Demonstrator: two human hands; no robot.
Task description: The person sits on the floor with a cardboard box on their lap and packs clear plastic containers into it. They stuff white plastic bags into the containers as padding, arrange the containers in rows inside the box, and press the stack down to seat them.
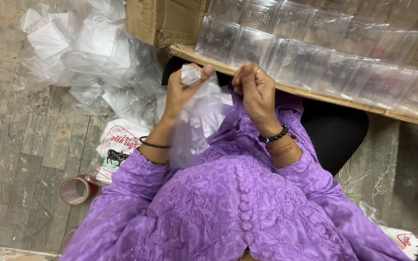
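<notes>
Two bare hands work at the mouth of a thin clear plastic bag, held up over the lap of a person in an embroidered purple tunic.

The left hand has its grip clamped on the bag's crumpled top edge, thumb pressed against fingers; the bag hangs down between the wrists. The right hand, just beside it, has fingers curled together, but whether they pinch the film cannot be told. To do this well, it seems best to hold each layer by its very edge and keep the film taut, as it is thin and clingy. On the far side, rows of clear square plastic boxes sit on a plank table. To the far left, crumpled clear bags lie heaped on the floor; a brown tape roll lies near left.
</notes>
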